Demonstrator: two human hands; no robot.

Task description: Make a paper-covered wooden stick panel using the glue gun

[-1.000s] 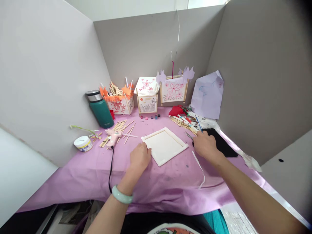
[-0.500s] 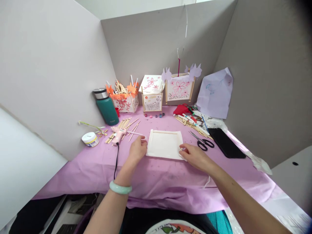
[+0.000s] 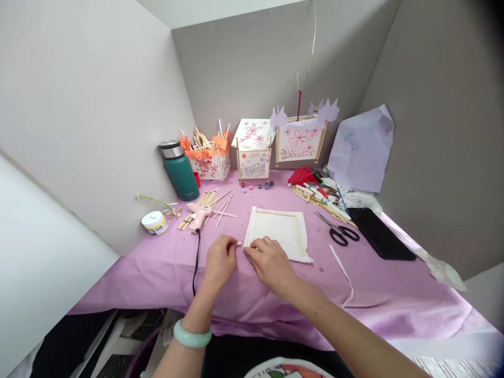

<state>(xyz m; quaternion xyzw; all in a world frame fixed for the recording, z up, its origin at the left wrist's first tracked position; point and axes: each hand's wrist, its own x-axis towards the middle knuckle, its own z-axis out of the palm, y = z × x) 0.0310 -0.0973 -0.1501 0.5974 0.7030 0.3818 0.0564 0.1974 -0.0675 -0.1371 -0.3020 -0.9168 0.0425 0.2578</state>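
Observation:
A white panel (image 3: 271, 231), sheet material over a thin wooden stick frame, lies flat on the purple cloth in front of me. My right hand (image 3: 271, 262) is over its near left corner, thumb and fingers pinched together on the edge there. Just left of that corner, my left hand (image 3: 221, 257) pinches a small white scrap (image 3: 238, 243) between thumb and fingertips. Beyond the left hand lies a pink glue gun (image 3: 200, 216) with a glue stick out of its back. Black-handled scissors (image 3: 339, 233) rest to the panel's right.
At the back stand a green bottle (image 3: 180, 176), an orange-fringed stick holder (image 3: 208, 164), and two drawn-on paper lanterns (image 3: 254, 164). Loose sticks (image 3: 208, 199) and a white tub (image 3: 155, 223) are left. A black phone (image 3: 380, 235) and a white strip (image 3: 342, 265) lie right.
My right hand has moved from the panel's right edge to its near left corner. The left hand has come slightly nearer to me, now pinching a white scrap. The panel has turned slightly.

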